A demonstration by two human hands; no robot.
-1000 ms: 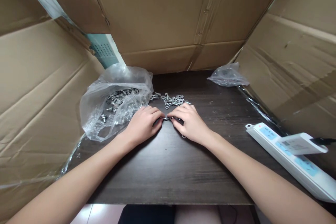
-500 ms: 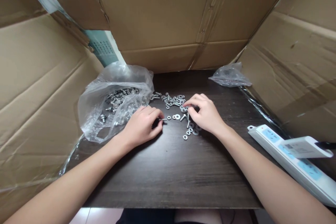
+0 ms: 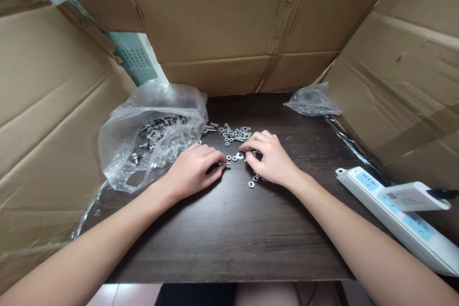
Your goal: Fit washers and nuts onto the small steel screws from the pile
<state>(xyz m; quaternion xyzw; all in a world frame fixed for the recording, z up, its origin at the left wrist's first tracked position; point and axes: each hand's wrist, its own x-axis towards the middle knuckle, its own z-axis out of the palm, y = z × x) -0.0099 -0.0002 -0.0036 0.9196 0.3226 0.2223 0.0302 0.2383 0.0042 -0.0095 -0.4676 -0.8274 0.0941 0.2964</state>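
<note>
My left hand [image 3: 193, 167] rests on the dark table, thumb and fingers closed around a bolt [image 3: 225, 163] whose thin shank sticks out to the right. Just past its tip lie two small nuts [image 3: 234, 158] and a flat washer [image 3: 240, 155]. Over the loose hardware is my right hand [image 3: 270, 158], its thumb and forefinger apart beside the washer and no held part visible. It covers several screws and washers; a hex nut [image 3: 251, 184] shows below it. Behind the hands is a loose pile of bolts, nuts and washers [image 3: 234, 134].
A clear plastic bag [image 3: 114, 134] of fasteners lies open at the left. A smaller plastic bag [image 3: 313, 100] sits at the back right. A white power strip [image 3: 380, 205] with a plugged-in adapter [image 3: 412, 197] runs along the right. Cardboard walls [image 3: 222, 19] enclose the dark table [image 3: 229, 244].
My right hand has shifted left and down, from the edge of the pile towards the washer, covering screws that showed before. My left hand keeps hold of the bolt; the view has shifted slightly.
</note>
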